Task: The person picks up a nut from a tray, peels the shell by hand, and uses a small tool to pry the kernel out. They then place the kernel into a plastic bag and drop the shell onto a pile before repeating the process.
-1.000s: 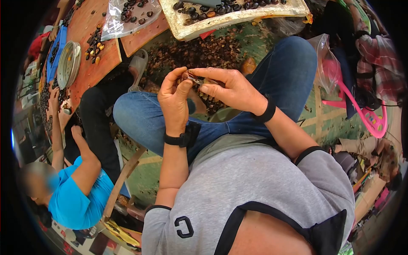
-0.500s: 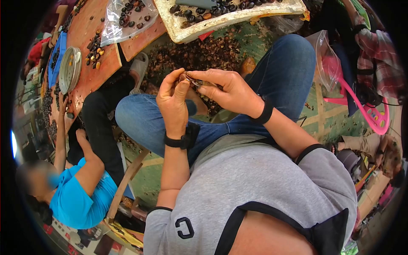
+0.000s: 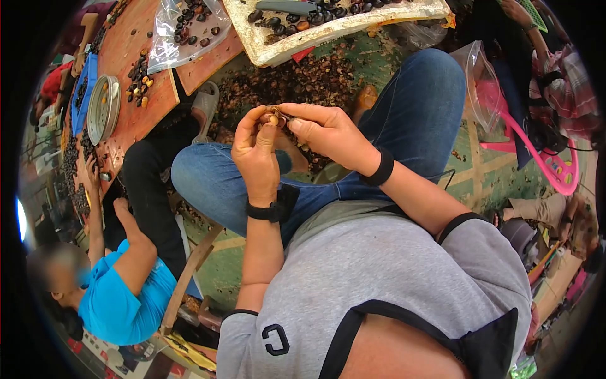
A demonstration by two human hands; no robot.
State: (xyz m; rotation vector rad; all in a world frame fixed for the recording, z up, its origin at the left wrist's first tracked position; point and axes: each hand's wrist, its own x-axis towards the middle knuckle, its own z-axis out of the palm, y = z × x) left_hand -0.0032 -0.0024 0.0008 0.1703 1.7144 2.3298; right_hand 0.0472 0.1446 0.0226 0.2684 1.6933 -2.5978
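My left hand (image 3: 257,155) pinches a small brown nut (image 3: 271,119), which looks like a chestnut, between thumb and fingertips. A pale yellowish patch shows on its side. My right hand (image 3: 338,140) is closed against the nut's right side, thumb and forefinger pressed together. Something small and dark pokes out at those fingertips, too little of it visible to name. Both hands are held above my lap, over a floor strewn with brown shell pieces (image 3: 297,82).
Ahead stands a foam box (image 3: 268,58) with dark nuts and a grey-handled tool (image 3: 287,7). A clear bag (image 3: 165,54) of nuts and a round metal tray (image 3: 104,110) are on the wooden table (image 3: 161,95). A person in blue (image 3: 129,297) sits left; a pink plastic object (image 3: 549,170) is right.
The nut has turned in my left fingers, so its pale patch now faces up. My right fingertips have shifted slightly left and down, hiding more of the dark thing in them.
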